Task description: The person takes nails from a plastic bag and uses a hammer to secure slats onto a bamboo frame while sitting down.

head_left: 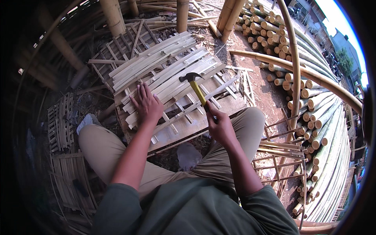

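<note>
Stacked bamboo poles (325,117) fill the ground well to the right of the right grip (218,122), which is closed around the lower handle of a claw hammer (199,93); its dark head is beyond that grip, above pale slats (168,76). The hammer looks rigid and head-heavy, likely best held low on its yellow handle. The left grip (147,102) lies palm down on the slats, fingers slightly apart, clamped on nothing. Those slats seem light, springy and liable to split, so probably steadiest when pressed across their flat faces. Beneath them, a wooden surface (178,133) stretches between the two grips; upright bamboo posts (182,15) stand well beyond the left grip.
</note>
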A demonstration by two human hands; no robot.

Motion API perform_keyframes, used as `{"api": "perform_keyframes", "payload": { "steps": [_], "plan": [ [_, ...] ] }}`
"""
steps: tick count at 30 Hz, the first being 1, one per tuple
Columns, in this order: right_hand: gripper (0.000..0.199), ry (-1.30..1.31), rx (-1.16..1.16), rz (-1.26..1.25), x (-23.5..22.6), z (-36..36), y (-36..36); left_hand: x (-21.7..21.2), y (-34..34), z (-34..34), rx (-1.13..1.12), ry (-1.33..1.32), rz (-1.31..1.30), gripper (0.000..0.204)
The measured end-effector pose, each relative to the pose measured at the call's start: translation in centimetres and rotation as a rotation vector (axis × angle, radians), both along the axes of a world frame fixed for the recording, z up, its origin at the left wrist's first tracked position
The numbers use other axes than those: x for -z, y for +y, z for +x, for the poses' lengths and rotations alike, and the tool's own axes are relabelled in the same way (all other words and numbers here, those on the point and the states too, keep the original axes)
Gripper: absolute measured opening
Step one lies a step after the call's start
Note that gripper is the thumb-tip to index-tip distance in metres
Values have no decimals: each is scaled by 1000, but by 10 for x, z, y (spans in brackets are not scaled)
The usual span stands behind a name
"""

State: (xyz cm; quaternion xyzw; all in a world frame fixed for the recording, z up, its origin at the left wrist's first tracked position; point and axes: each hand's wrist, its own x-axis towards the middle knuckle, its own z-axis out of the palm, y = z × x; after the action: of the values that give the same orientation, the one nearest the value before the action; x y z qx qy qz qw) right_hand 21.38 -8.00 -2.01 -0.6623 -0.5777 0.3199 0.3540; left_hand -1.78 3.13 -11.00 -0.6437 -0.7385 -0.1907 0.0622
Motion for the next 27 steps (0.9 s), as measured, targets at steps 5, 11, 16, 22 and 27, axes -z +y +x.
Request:
{"api": "perform_keyframes", "payload": {
  "steps": [5, 11, 16, 22, 27],
  "plan": [
    [41, -95, -72, -198, -10, -1, -25, -6, 0, 4, -24, -18, -41, 64],
    [41, -1, -69, -122, -16, 15, -18, -1, 2, 4, -26, -22, -20, 62],
    [43, 143, 178, 38, -49, 28, -13, -6, -2, 0, -36, -1, -65, 61],
    [41, -77, -155, -165, 4, -1, -42, -4, 1, 6, -6, -51, -48, 61],
    [41, 0, -6, -80, -25, 16, -26, -1, 3, 1, -12, -50, -7, 62]
  ]
}}
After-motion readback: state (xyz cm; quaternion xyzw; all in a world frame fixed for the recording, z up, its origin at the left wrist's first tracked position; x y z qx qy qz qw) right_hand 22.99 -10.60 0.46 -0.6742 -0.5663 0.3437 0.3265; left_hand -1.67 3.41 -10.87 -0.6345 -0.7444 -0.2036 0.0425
